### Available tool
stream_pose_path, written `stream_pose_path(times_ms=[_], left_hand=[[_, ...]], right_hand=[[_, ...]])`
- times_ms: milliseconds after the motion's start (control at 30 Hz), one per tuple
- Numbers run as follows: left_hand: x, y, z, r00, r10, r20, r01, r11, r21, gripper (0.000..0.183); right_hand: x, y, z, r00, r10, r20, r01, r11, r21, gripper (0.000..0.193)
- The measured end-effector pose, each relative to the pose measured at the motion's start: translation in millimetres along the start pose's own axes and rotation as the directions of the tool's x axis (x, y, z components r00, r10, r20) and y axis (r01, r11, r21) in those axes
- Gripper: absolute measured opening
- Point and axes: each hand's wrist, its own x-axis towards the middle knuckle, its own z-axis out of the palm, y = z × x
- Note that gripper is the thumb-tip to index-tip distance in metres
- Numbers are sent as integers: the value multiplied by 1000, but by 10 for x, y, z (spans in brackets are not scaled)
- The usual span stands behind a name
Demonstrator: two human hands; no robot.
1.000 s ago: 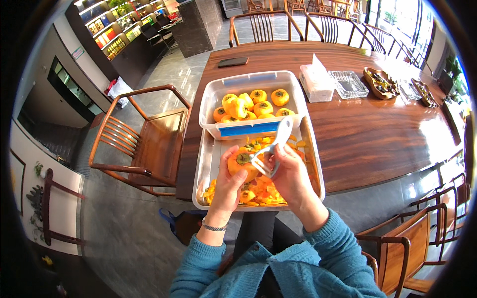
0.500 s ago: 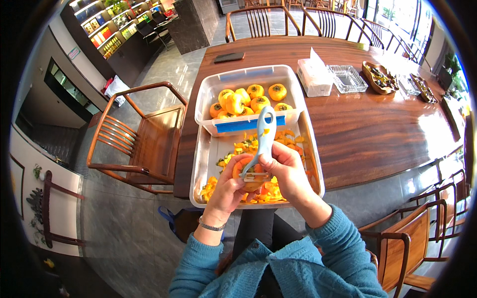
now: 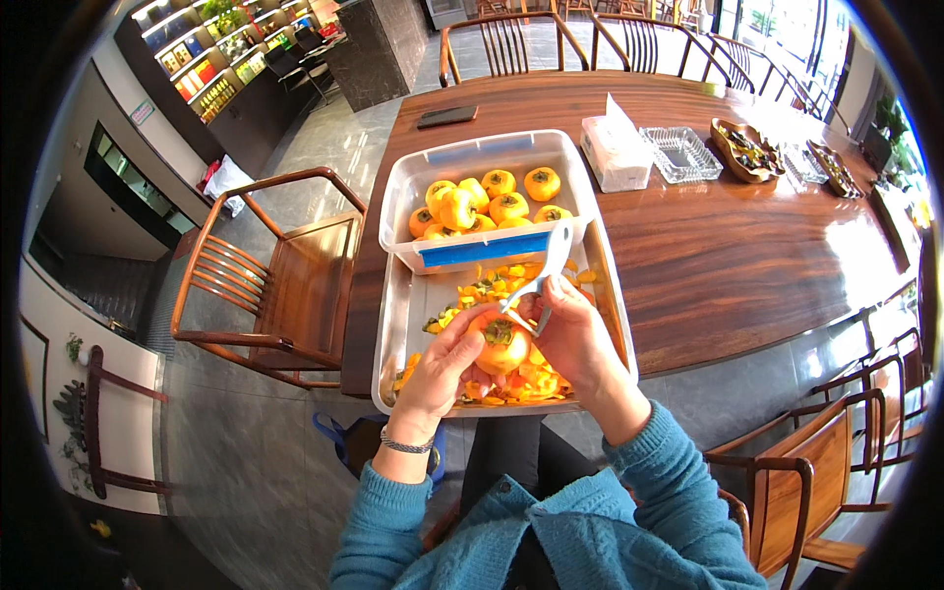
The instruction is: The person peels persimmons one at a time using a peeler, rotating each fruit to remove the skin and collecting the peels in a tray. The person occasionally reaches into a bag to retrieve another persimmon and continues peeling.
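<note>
My left hand (image 3: 444,366) is closed round an orange persimmon (image 3: 503,346), whose green-brown leafy top faces up toward me. In my right hand (image 3: 575,334) is a pale blue peeler (image 3: 553,258), gripped near its head, with the looped handle pointing away from me. The peeler's head is just beside the fruit's upper right; whether it touches I cannot tell. Below both hands lies a metal tray (image 3: 393,324) scattered with orange peelings (image 3: 492,285). A clear plastic bin (image 3: 401,211) with several persimmons (image 3: 457,208) rests over the tray's far part.
On the wooden table (image 3: 708,265) stand a tissue box (image 3: 617,155), a glass dish (image 3: 680,155) and a wooden bowl (image 3: 749,152). A dark phone (image 3: 447,117) lies at the far left. A wooden chair (image 3: 305,265) is at the left, another chair (image 3: 816,472) at the right.
The persimmon has been turned so its leafy top shows. My right hand has drawn the peeler off the fruit's front to its upper right, and the handle leans further right.
</note>
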Motion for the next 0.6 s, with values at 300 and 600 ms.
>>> stream_pose_path(times_ms=[300,600], left_hand=[[47,-182,161,884,431,-179,-384,891,243,67],[-42,-101,141,969,238,-65,-231,968,95,59]], right_hand=[[-65,159,258,982,-80,-172,81,997,3,8],[-182,55,312,995,-75,-72,44,930,-364,18]])
